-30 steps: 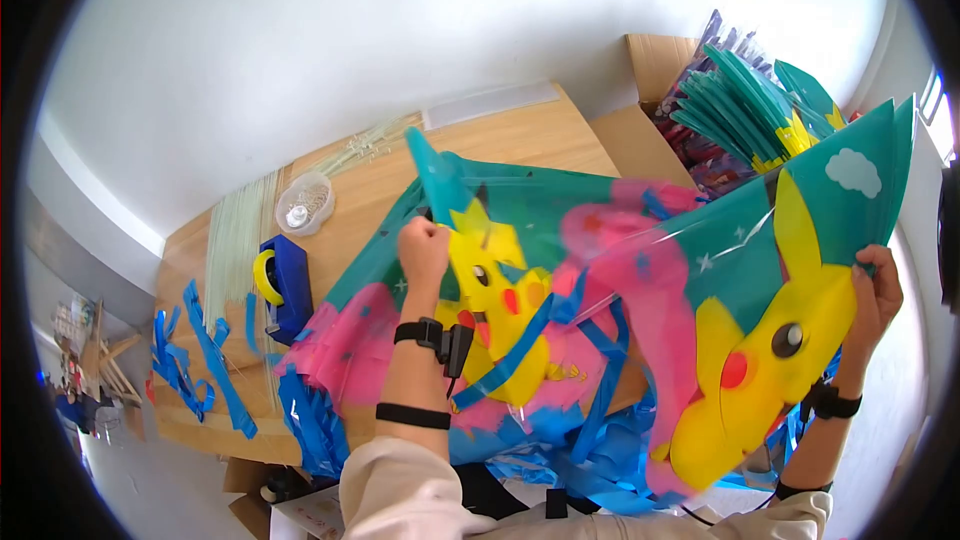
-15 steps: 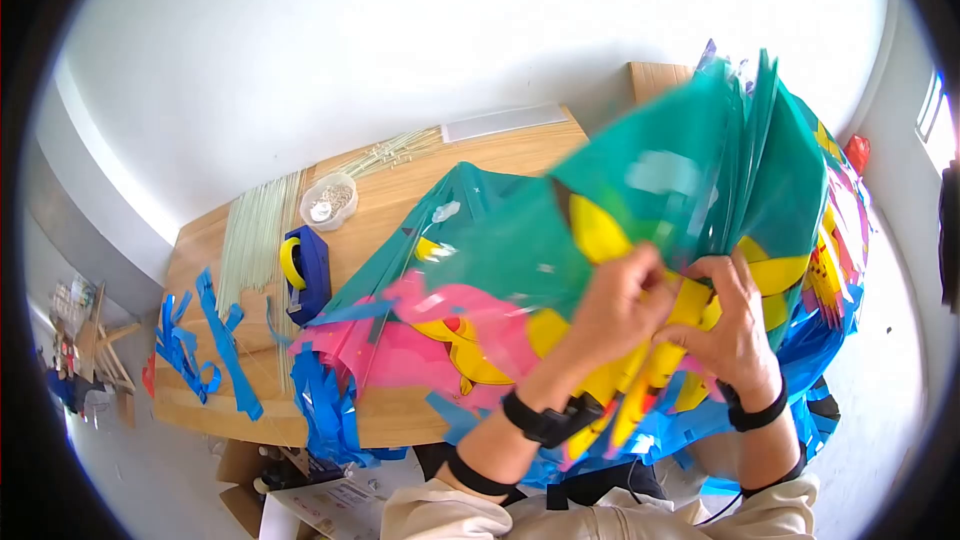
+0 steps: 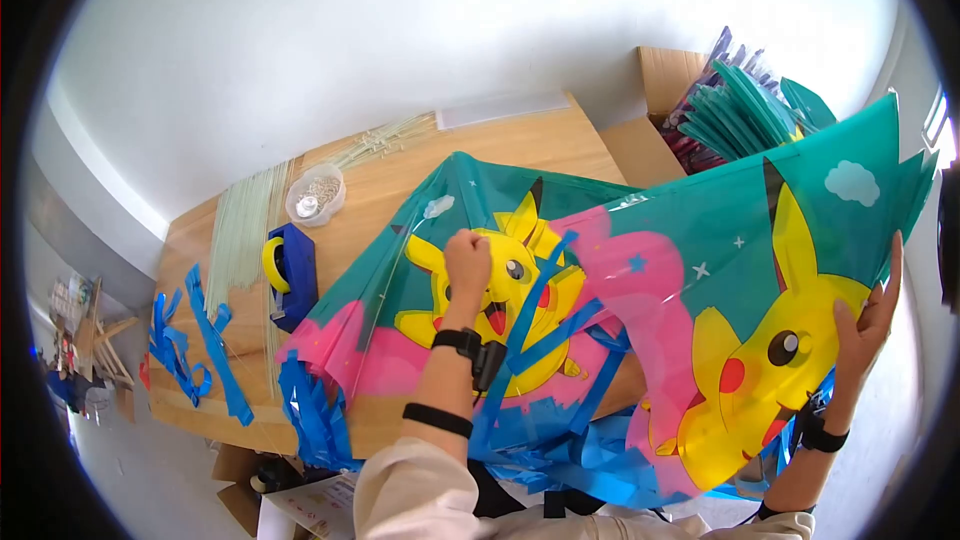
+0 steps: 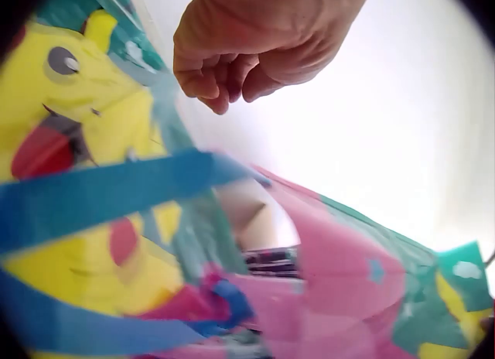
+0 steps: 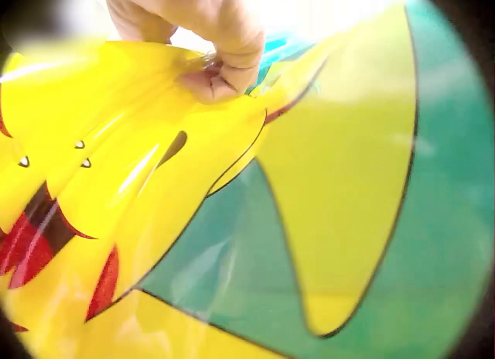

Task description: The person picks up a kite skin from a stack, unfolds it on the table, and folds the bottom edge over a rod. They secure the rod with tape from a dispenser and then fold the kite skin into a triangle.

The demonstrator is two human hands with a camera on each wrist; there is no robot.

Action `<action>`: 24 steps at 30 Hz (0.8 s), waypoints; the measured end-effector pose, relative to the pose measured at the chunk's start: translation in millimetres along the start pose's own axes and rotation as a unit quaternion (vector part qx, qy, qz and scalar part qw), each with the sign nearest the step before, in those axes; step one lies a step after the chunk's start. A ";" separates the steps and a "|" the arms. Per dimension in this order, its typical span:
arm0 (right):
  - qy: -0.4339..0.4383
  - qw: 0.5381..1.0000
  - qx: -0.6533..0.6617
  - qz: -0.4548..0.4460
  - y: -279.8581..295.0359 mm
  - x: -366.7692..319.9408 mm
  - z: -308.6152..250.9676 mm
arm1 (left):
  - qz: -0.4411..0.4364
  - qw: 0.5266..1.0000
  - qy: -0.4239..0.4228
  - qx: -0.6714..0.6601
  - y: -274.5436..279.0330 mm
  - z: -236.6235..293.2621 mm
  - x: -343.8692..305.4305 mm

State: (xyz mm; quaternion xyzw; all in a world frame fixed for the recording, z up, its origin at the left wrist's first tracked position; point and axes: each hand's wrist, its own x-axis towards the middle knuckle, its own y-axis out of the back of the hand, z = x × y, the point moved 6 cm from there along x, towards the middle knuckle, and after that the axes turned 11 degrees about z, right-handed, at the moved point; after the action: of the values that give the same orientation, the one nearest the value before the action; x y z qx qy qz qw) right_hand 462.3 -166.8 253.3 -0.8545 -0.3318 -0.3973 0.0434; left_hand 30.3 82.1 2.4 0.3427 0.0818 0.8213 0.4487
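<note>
A large green, pink and yellow printed plastic sheet [image 3: 650,260] with yellow cartoon figures spreads from the table to the right side. My left hand [image 3: 467,265] is over its left part; the left wrist view shows this hand [image 4: 263,42] with curled fingers and nothing visible in them. At the sheet's right edge is my right hand [image 3: 868,330]. In the right wrist view, the thumb and fingers of that hand [image 5: 213,34] pinch the gathered yellow plastic [image 5: 155,104]. Blue strips [image 3: 535,315] lie across the sheet's middle.
On the wooden table [image 3: 370,205] are a blue tape dispenser [image 3: 297,280], a clear bowl [image 3: 315,195], thin pale rods [image 3: 245,230] and blue strips [image 3: 215,345] at the left. Folded green pieces [image 3: 740,110] stand in a cardboard box [image 3: 640,155] at the back right.
My hands have moved apart from the sheet's middle, left hand leftward and right hand to the right. The right part of the sheet, bunched half a second ago, is spread out.
</note>
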 end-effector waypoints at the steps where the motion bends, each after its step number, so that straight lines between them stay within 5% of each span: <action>1: 0.015 1.000 -0.005 -0.013 0.6 0.8 3.5 | -0.003 1.000 0.002 0.001 -1.3 -6.1 3.1; 3: 0.014 0.999 -0.038 -0.026 -1.7 -4.3 7.0 | -0.011 0.994 0.084 0.067 -4.6 -22.7 7.2; 13: 0.013 0.995 -0.068 -0.067 -45.3 -30.1 -0.2 | -0.032 0.986 0.087 0.141 -19.1 -36.9 21.6; 16: 0.033 0.993 -0.095 -0.065 -51.2 -29.8 -9.2 | -0.030 0.989 0.090 0.112 -1.1 -15.0 21.5; 18: 0.027 0.973 -0.197 -0.116 -56.5 -30.7 -9.0 | 0.088 0.995 0.047 0.005 26.7 6.4 14.9; 20: 0.066 0.975 -0.193 -0.091 -60.2 -31.4 -14.7 | 0.101 0.994 0.017 0.033 44.1 6.9 10.2; 22: 0.077 0.977 -0.186 -0.074 -53.8 -29.1 -10.7 | 0.102 0.988 0.067 -0.091 70.4 23.4 13.0; 24: 0.079 0.981 -0.163 -0.062 -50.9 -26.9 -15.0 | 0.094 0.993 -0.003 -0.077 84.1 27.3 13.2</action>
State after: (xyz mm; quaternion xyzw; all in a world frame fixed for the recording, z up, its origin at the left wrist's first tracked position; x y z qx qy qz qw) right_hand 409.4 -146.6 234.9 -0.7937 -0.3100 -0.5147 -0.0951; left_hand -14.4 38.7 66.6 0.3155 -0.0155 0.8628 0.3947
